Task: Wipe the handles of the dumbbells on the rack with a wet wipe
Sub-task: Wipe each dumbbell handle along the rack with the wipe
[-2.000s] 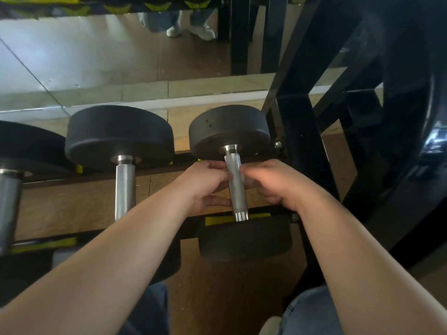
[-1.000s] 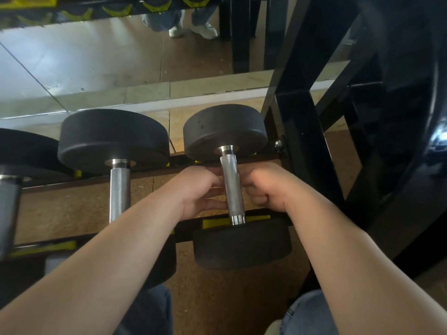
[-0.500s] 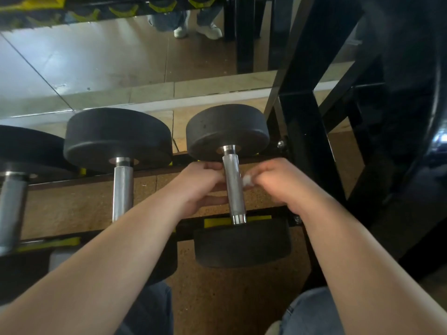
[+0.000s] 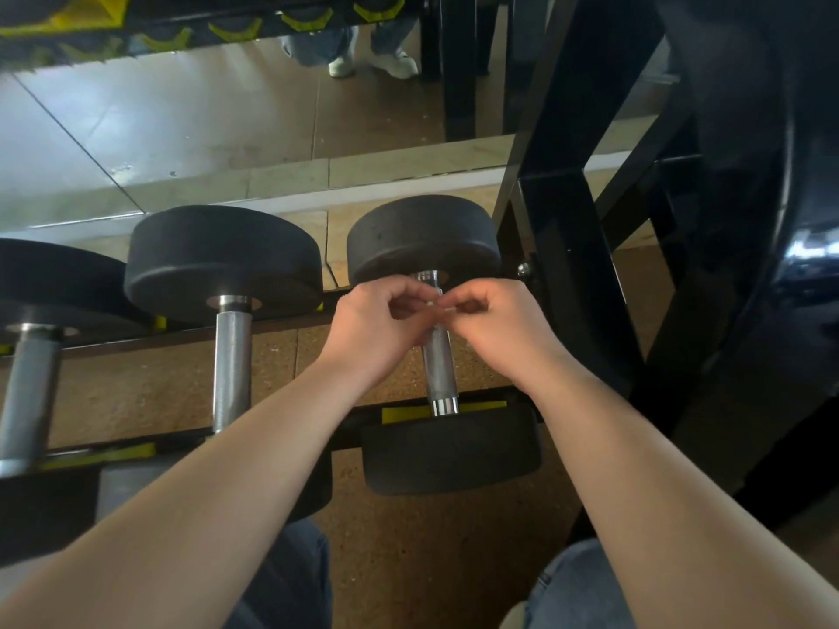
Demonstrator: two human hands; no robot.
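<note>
Seen from above, a black dumbbell rack (image 4: 573, 283) holds three dumbbells lying with their handles pointing toward the viewer. At the right end of the rack, beside its upright post, lies the smallest dumbbell (image 4: 422, 236). Its steel handle (image 4: 441, 372) spans the gap between the rack's back and front rails.

Both bare forearms reach in over this handle. The left hand (image 4: 377, 326) and right hand (image 4: 501, 329) meet just above its far end, fingers curled. Between the fingertips of both hands is pinched a small white scrap, the wet wipe (image 4: 438, 306). Most of it is hidden, and whether it touches the metal cannot be told.

To the left, a larger dumbbell (image 4: 222, 261) and part of a third dumbbell (image 4: 32, 292) rest untouched. A mirror (image 4: 190, 124) stands behind the rack.
</note>
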